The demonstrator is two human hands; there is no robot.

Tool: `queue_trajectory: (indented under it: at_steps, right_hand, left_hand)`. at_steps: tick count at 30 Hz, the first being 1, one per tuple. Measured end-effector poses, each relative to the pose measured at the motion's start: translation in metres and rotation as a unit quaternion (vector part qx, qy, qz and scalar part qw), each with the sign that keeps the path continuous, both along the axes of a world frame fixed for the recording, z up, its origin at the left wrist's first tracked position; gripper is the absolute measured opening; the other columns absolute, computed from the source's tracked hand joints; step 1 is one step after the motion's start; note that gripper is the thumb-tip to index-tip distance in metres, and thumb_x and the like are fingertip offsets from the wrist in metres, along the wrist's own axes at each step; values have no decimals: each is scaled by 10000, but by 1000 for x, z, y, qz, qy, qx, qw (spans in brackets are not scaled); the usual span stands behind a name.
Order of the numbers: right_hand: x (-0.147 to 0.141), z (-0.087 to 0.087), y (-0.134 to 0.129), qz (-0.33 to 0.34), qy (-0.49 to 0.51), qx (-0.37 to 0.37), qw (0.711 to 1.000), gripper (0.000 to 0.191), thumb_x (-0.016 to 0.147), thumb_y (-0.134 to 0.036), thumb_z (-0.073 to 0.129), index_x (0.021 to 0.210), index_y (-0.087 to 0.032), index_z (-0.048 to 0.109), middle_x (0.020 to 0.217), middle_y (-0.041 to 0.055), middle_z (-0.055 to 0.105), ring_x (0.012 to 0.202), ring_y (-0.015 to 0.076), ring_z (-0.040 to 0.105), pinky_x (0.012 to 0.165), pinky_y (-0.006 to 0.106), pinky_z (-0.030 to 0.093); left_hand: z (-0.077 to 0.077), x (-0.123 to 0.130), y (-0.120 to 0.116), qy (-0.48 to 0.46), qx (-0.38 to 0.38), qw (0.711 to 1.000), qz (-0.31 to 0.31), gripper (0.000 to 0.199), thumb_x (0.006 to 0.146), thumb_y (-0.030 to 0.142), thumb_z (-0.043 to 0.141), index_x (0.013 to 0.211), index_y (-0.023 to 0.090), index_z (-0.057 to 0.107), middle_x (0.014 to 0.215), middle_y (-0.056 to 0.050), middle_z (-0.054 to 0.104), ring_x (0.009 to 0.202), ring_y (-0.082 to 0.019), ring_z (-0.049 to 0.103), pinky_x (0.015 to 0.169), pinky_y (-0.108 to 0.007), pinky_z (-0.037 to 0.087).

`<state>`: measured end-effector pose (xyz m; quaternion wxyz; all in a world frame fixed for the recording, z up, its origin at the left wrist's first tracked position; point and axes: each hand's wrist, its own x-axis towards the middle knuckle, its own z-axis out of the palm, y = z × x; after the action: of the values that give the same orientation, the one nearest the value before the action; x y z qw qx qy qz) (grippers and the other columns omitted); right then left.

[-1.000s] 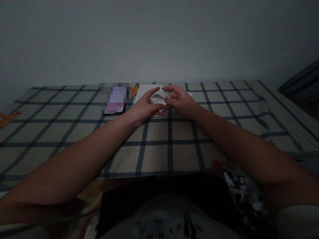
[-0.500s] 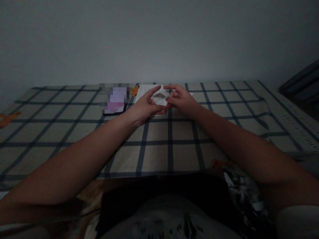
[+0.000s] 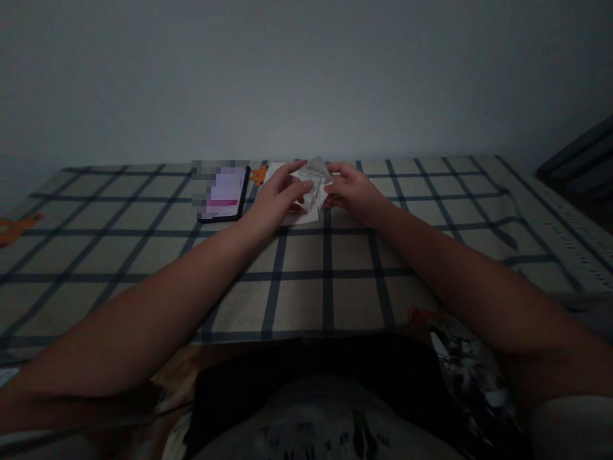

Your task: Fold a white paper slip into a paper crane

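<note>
A creased, folded white paper (image 3: pixel 317 176) stands up between my two hands above the table. My left hand (image 3: pixel 283 191) grips its left side, thumb in front and fingers behind. On the right side, my right hand (image 3: pixel 350 188) pinches the paper's edge between thumb and fingers. Under the hands lies a flat white sheet (image 3: pixel 306 218), partly covered by them. A phone (image 3: pixel 225 191) with a lit, partly pixelated screen lies left of my left hand.
A checked cloth (image 3: pixel 297 300) covers the table, with orange printed figures on it. A pale wall (image 3: pixel 306 76) rises behind the table. At the right edge is a dark slatted object (image 3: pixel 584 153).
The folded paper has changed shape and now shows a raised, pointed top. My left thumb has moved up and my right fingers have shifted slightly right along the paper.
</note>
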<state>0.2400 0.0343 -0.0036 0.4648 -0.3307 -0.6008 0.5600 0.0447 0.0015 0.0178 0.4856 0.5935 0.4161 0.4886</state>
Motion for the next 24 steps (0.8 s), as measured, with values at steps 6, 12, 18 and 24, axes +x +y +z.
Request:
queue_trajectory:
  at_steps: [6, 12, 18, 24]
  right_hand:
    - [-2, 0, -5, 50, -6, -2, 999, 344, 810, -203, 692, 1126, -218, 558, 788, -40, 624, 633, 111, 587, 612, 241, 530]
    - [0, -1, -7, 104, -59, 33, 992, 382, 803, -287, 746, 1135, -214, 572, 690, -65, 547, 612, 134, 580, 601, 265, 531]
    - [6, 11, -11, 48, -126, 90, 987, 339, 892, -456, 683, 1090, -186, 631, 687, -50, 504, 555, 106, 467, 496, 238, 398]
    - [7, 18, -14, 12, -153, 186, 970, 431, 884, -584, 669, 974, -163, 690, 739, -6, 568, 681, 123, 504, 586, 244, 405]
  left_hand:
    - [5, -7, 5, 80, 113, 990, 34, 301, 822, 383, 751, 1081, 232, 764, 1129, -58, 717, 1047, -217, 647, 801, -272, 537]
    - [5, -4, -2, 93, 147, 984, 32, 227, 849, 423, 766, 809, 200, 761, 927, -47, 754, 923, -191, 665, 814, -284, 523]
    - [5, -3, -3, 68, 94, 992, 55, 256, 822, 451, 778, 807, 196, 769, 843, -39, 754, 832, -187, 655, 723, -277, 505]
    - [5, -4, -3, 96, 97, 989, 49, 267, 806, 459, 777, 797, 192, 779, 854, -45, 754, 853, -192, 658, 685, -259, 482]
